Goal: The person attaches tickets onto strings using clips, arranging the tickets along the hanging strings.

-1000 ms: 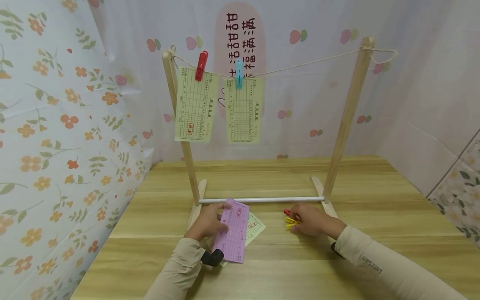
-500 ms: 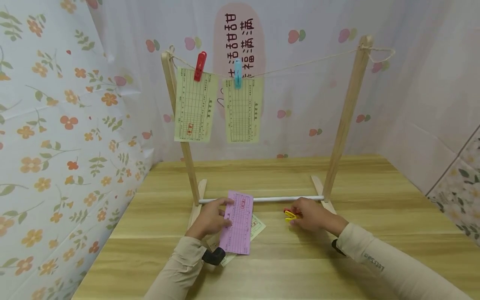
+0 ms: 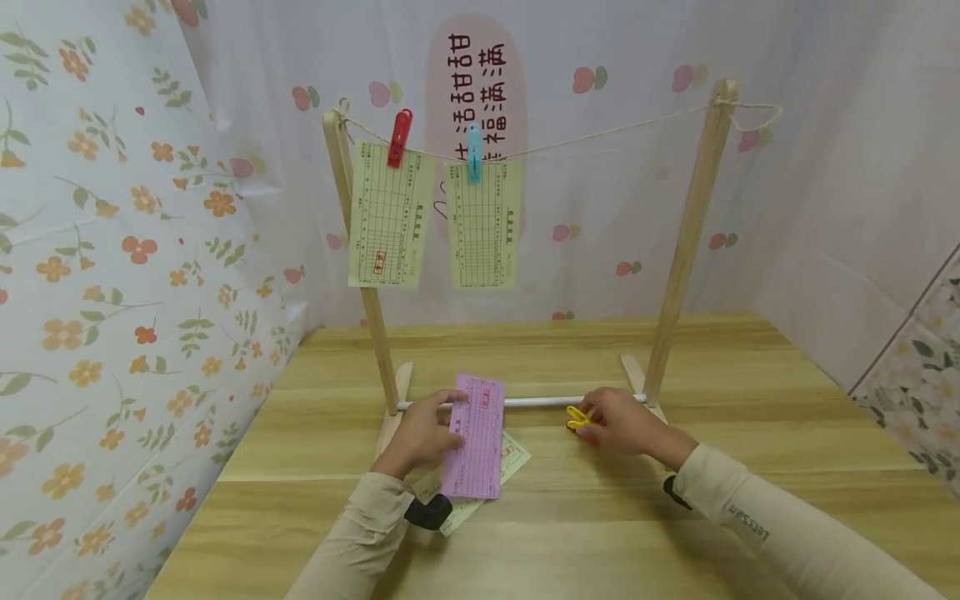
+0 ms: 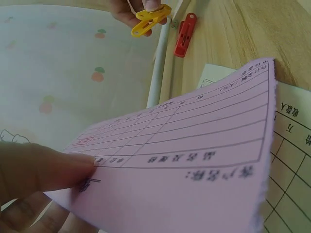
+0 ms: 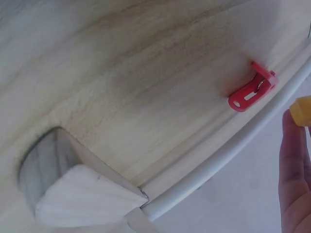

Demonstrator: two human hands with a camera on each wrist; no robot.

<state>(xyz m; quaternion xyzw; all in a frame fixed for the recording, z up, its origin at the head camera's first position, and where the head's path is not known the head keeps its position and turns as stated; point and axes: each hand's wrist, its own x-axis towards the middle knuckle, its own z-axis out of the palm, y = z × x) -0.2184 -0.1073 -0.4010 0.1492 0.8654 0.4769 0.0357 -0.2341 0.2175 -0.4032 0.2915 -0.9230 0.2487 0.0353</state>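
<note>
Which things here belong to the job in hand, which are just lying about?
Likely in the job:
pink slip, in left hand
yellow clip, in right hand
loose red clip
two hanging slips
pale slip below the pink
string, wooden stand

Likely just surroundings:
floral cloth
fruit-print backdrop

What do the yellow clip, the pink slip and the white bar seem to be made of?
Yellow clip: probably plastic, smooth, judging by its even bright colour and moulded-looking shape. Pink slip: thin matte paper; it curves lightly, carries printed lines and has a ragged edge. White bar: smooth and evenly coloured, maybe plastic or coated metal; its look leaves that open.
</note>
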